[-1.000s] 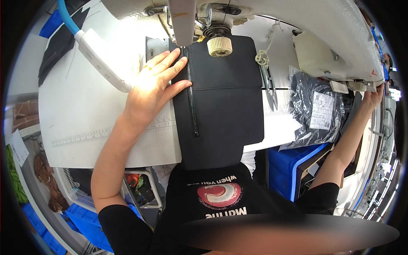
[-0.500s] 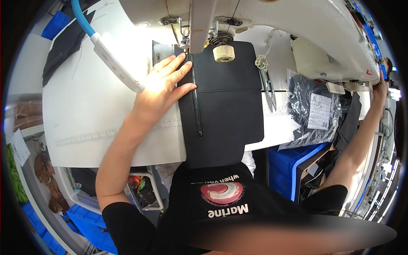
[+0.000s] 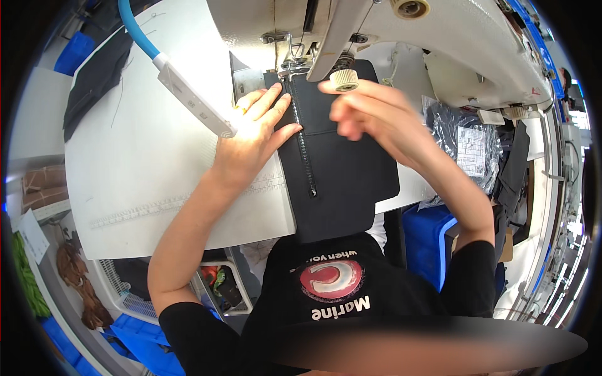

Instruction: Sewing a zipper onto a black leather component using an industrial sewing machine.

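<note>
A black fabric panel (image 3: 345,182) lies under the sewing machine (image 3: 464,59), its near end reaching my shirt. Along its left part runs a black zipper (image 3: 303,153), and the zipper's far end is at the presser foot (image 3: 290,70). My left hand (image 3: 248,141) rests flat with stretched fingers on the panel's left edge, fingertips just short of the foot and thumb touching the zipper. Above the panel's right part hovers my right hand (image 3: 379,116), blurred, index finger stretched and the others bent, holding nothing visible. Its index fingertip is beside the machine's cream knob (image 3: 343,80).
A lamp bar (image 3: 194,97) on a blue tube hangs close above my left hand. Dark cloth (image 3: 94,84) lies at the far left of the white table (image 3: 157,156). Right of the panel are a clear plastic bag (image 3: 473,147) and, below, a blue bin (image 3: 426,241).
My right hand has come from the machine's far right end to above the panel, and now covers where the scissors lay. My left hand stays on the panel. The whole view has shifted slightly.
</note>
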`<state>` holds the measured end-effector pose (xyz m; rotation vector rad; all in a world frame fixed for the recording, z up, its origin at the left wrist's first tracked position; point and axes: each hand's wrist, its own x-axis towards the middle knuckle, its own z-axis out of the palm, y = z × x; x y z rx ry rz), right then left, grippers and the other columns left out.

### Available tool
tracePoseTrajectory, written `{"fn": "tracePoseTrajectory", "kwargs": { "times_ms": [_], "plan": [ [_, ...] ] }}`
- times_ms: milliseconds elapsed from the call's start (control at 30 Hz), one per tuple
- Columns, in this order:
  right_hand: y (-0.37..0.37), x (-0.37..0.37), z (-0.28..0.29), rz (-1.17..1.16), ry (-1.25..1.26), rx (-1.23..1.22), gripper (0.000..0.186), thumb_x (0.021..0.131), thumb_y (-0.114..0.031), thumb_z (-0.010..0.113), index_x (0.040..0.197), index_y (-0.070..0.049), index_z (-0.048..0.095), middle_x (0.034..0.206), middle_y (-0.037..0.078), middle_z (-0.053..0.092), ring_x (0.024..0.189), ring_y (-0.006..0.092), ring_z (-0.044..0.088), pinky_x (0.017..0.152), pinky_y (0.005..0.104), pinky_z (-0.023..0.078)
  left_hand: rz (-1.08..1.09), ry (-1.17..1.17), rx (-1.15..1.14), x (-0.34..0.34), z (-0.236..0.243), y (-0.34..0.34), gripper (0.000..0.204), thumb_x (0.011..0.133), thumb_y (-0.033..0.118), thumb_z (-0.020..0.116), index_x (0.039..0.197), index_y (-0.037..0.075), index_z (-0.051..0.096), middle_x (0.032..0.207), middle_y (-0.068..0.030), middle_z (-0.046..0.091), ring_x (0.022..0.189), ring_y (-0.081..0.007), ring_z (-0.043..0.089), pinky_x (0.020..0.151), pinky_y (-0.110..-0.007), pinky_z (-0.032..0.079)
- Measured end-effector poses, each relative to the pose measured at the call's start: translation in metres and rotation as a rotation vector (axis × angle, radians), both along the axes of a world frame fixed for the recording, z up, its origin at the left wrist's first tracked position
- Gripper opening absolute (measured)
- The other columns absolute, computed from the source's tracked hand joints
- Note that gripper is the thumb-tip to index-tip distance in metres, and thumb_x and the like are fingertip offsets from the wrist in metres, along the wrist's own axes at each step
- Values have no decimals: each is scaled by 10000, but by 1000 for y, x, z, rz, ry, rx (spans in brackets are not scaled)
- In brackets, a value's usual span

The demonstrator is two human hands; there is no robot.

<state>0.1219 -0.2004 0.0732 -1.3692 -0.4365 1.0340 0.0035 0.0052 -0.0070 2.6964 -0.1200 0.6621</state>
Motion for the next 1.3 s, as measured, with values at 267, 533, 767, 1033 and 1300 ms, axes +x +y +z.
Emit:
{"fn": "tracePoseTrajectory", "kwargs": {
  "times_ms": [267,533,767,1033,1300],
  "plan": [
    [47,-3,-29,-34,-79,-150,320,925,-236,521,1109,19,580,922,107,651,752,151,627,649,268,494,-61,-178,-91,1,-1,4,298,733,43,773,1011,-4,679,1081,-112,678,969,-272,645,840,-356,521],
    [44,-2,-26,45,-188,-81,302,862,-191,547,1012,54,641,935,88,661,766,150,607,664,275,470,-86,-191,-149,3,-1,4,318,726,28,777,1021,-11,664,1091,-133,669,955,-283,645,831,-352,523],
    [52,-4,-28,164,-222,-188,312,878,-196,540,1093,10,630,879,58,647,810,127,578,685,272,457,-75,-194,-233,-1,-1,8,353,720,59,790,1041,5,652,1121,-143,653,908,-279,650,794,-349,534],
    [15,7,-24,85,-405,-242,262,935,-172,534,1074,-3,680,1036,75,658,869,139,582,747,254,453,-8,-78,-129,1,5,8,392,702,168,815,1028,2,676,1125,-133,653,935,-267,642,807,-333,522],
    [29,16,-71,64,-1602,-197,373,890,-346,619,1068,-19,649,1213,97,605,1176,288,520,975,424,411,-17,-88,-67,3,4,2,460,724,258,798,1128,78,672,1195,-80,632,974,-215,615,894,-360,413]
  ]
}}
